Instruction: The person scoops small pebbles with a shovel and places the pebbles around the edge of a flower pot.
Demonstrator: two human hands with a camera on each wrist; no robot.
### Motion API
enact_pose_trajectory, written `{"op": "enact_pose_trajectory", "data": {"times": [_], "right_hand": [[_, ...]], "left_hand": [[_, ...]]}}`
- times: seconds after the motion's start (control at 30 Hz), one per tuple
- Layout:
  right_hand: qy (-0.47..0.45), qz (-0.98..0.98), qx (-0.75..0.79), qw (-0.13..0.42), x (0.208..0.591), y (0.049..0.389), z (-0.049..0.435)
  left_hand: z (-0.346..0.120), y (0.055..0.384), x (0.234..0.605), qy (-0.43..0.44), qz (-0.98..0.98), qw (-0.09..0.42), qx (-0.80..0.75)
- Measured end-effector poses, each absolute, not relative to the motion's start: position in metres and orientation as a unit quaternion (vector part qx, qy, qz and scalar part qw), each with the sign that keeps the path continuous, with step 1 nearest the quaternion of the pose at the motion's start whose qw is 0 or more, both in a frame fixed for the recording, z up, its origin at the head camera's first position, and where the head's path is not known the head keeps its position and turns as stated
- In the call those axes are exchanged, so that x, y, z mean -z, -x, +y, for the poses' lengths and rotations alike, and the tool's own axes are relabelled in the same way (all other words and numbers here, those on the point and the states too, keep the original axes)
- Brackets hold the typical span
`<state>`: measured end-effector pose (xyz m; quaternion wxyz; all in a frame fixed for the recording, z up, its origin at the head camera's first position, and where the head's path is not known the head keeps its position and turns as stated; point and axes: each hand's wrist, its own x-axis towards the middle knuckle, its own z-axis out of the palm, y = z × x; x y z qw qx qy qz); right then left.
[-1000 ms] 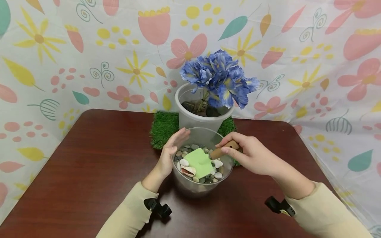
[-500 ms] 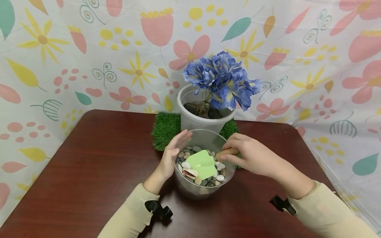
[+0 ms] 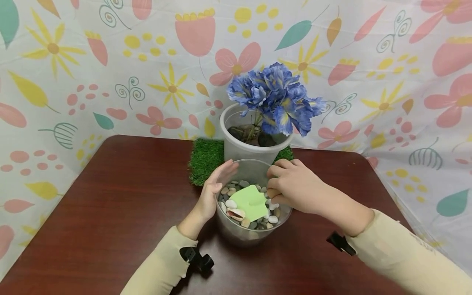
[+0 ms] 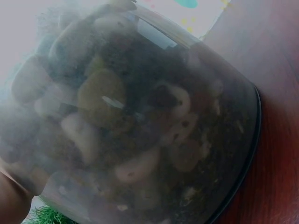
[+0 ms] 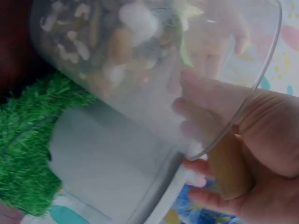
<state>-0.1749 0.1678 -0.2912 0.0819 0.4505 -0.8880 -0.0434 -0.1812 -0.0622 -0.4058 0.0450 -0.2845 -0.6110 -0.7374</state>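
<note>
A clear plastic pot [image 3: 247, 237] stands on the table, partly filled with pebbles [image 3: 273, 219], white stones and a seashell [image 3: 236, 214]. My left hand [image 3: 206, 198] rests along its left side in the head view, fingers fairly straight. On top of the pebbles lies the light green blade of a small trowel [image 3: 250, 205]. My right hand [image 3: 295, 186] grips the trowel's wooden handle [image 5: 229, 170] over the pot's right rim. That hand mostly hides the handle in the head view. Through the clear wall, the left wrist view shows stones and dark filling.
Right behind the clear pot stands a white pot [image 3: 250, 155] with blue artificial flowers [image 3: 274, 98] and dark stones. Under it is a green artificial grass mat [image 3: 206, 162]. The brown table [image 3: 129, 196] reaches back to a flower-print curtain [image 3: 155, 49].
My right hand has turned and closed further over the trowel's handle, which now shows less. The green blade stays on the pebbles, and my left hand stays at the pot.
</note>
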Motion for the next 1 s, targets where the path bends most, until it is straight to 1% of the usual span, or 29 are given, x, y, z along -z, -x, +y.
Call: {"op": "enact_pose_trajectory", "data": {"times": [0.07,0.23,0.37,0.6,0.8,1.0], "right_hand": [[-0.466,-0.880,0.036,0.078,0.2924,0.1775,0.1676],[-0.495,-0.867,0.027,0.050,0.2925,0.1793,0.1696],[-0.494,-0.868,0.025,0.036,0.2908,0.1782,0.1703],[-0.492,-0.869,0.037,0.029,0.2888,0.1802,0.1648],[-0.489,-0.872,0.012,0.005,0.2848,0.1769,0.1705],[-0.487,-0.873,0.017,0.010,0.2886,0.1790,0.1672]], "left_hand": [[-0.0636,0.1815,0.4069,0.283,-0.613,0.045,0.736],[-0.0643,0.1804,0.4082,0.280,-0.615,0.046,0.735],[-0.0631,0.1817,0.4089,0.288,-0.617,0.047,0.731],[-0.0646,0.1843,0.4089,0.288,-0.616,0.061,0.731],[-0.0636,0.1830,0.4099,0.291,-0.618,0.053,0.728],[-0.0621,0.1837,0.4101,0.289,-0.620,0.059,0.727]]}}
